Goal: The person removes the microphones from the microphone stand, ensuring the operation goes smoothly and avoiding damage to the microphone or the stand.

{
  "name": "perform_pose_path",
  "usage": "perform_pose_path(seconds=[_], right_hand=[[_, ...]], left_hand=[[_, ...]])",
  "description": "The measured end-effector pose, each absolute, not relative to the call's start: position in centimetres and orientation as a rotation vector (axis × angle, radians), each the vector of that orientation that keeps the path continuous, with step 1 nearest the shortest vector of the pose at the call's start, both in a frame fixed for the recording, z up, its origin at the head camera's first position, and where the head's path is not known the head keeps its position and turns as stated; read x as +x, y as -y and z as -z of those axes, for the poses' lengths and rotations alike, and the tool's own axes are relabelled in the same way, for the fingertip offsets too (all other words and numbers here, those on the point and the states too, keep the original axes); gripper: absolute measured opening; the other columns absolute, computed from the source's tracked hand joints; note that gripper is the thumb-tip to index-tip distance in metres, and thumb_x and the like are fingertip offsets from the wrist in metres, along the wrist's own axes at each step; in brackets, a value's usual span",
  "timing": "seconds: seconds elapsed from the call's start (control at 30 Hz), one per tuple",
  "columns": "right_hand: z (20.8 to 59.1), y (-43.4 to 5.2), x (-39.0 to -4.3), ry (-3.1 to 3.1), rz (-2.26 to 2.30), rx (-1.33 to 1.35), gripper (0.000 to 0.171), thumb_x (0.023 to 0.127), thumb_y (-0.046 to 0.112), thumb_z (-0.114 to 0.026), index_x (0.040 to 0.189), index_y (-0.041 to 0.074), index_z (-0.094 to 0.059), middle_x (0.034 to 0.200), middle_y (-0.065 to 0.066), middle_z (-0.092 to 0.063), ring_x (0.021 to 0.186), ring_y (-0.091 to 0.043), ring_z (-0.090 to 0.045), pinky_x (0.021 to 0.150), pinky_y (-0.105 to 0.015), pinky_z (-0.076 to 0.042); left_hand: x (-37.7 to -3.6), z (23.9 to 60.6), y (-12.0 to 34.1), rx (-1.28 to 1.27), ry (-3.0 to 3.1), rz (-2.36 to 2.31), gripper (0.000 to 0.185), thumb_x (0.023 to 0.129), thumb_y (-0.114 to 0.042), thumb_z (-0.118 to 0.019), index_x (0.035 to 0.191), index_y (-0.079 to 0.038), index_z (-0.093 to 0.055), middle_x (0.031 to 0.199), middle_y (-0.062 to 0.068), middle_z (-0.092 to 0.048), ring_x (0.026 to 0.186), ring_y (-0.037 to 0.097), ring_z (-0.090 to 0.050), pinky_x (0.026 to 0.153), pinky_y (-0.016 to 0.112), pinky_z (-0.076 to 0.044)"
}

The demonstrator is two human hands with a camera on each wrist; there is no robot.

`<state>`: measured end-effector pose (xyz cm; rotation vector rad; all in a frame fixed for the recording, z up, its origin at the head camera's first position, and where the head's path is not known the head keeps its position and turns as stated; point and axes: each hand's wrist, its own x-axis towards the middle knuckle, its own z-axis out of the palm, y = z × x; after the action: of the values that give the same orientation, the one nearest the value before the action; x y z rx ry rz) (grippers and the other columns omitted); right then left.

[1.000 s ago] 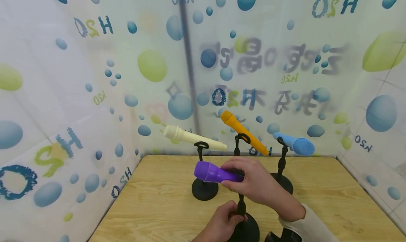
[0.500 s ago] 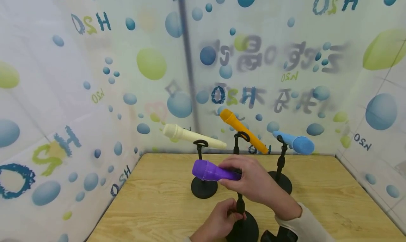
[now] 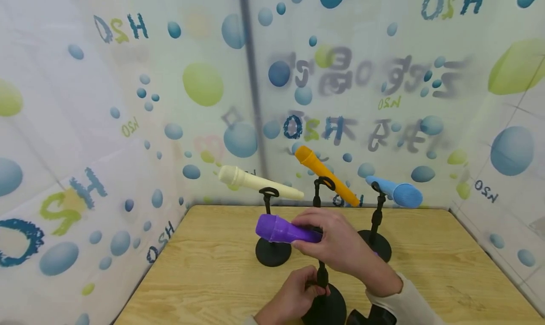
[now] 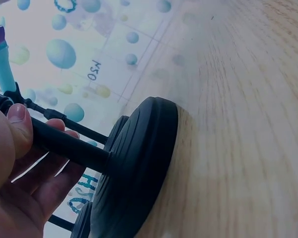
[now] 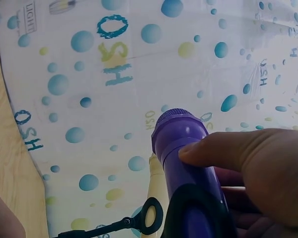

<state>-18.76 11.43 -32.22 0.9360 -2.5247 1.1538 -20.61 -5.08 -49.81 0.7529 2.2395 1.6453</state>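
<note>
My right hand (image 3: 329, 235) grips a purple microphone (image 3: 276, 229) round its body, its head pointing left. In the right wrist view the thumb lies along the purple microphone (image 5: 181, 144), and a black clip ring (image 5: 196, 208) goes round its lower body. Below, my left hand (image 3: 294, 294) holds the pole of a black microphone stand (image 3: 325, 308) just above its round base. The left wrist view shows thumb and fingers of the left hand (image 4: 25, 153) wrapped round that black pole (image 4: 69, 146), with the base (image 4: 144, 163) resting on the table.
Behind stand a cream microphone (image 3: 259, 183), an orange microphone (image 3: 328, 176) and a light blue microphone (image 3: 396, 192), each on a black stand. All share a wooden table (image 3: 204, 268), bordered by a bubble-printed curtain (image 3: 204, 140) at the back and sides.
The head view has shifted slightly. The purple microphone has edged a little to the left with my right hand, and both hands keep their holds.
</note>
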Motion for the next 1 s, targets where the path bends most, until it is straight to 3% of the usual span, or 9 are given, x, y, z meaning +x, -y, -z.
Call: perform_pose_path(seconds=[0.33,0.63,1.0], right_hand=[[32.1,-11.0,-18.9,2.499,-1.141,0.942,0.029,0.093,0.023,-0.087,0.119,0.011,-0.080,0.123,-0.004,-0.078,0.106,-0.019,-0.073,0.089,-0.029,-0.061],[31.8,-10.5,-19.0,2.532,-1.162,0.930,0.030,0.094,0.023,-0.087,0.120,0.012,-0.080,0.126,-0.005,-0.077,0.107,-0.020,-0.073,0.091,-0.033,-0.062],[31.3,-9.8,-18.9,2.566,-1.180,0.906,0.032,0.093,0.024,-0.087,0.122,0.011,-0.080,0.127,-0.006,-0.076,0.109,-0.021,-0.073,0.093,-0.034,-0.061]], left_hand=[[-20.7,49.8,5.1,0.730,-2.250,-1.632,0.009,0.104,-0.002,-0.066,0.102,-0.010,-0.070,0.097,-0.003,-0.079,0.093,0.000,-0.073,0.094,0.022,-0.056],[-20.8,50.0,5.1,0.807,-2.234,-1.665,0.009,0.104,0.000,-0.065,0.103,-0.007,-0.069,0.097,0.003,-0.079,0.092,0.000,-0.073,0.091,0.021,-0.057],[-20.8,50.2,5.2,0.811,-2.223,-1.669,0.006,0.105,-0.004,-0.066,0.104,-0.007,-0.071,0.099,0.001,-0.079,0.093,0.000,-0.074,0.092,0.021,-0.057]])
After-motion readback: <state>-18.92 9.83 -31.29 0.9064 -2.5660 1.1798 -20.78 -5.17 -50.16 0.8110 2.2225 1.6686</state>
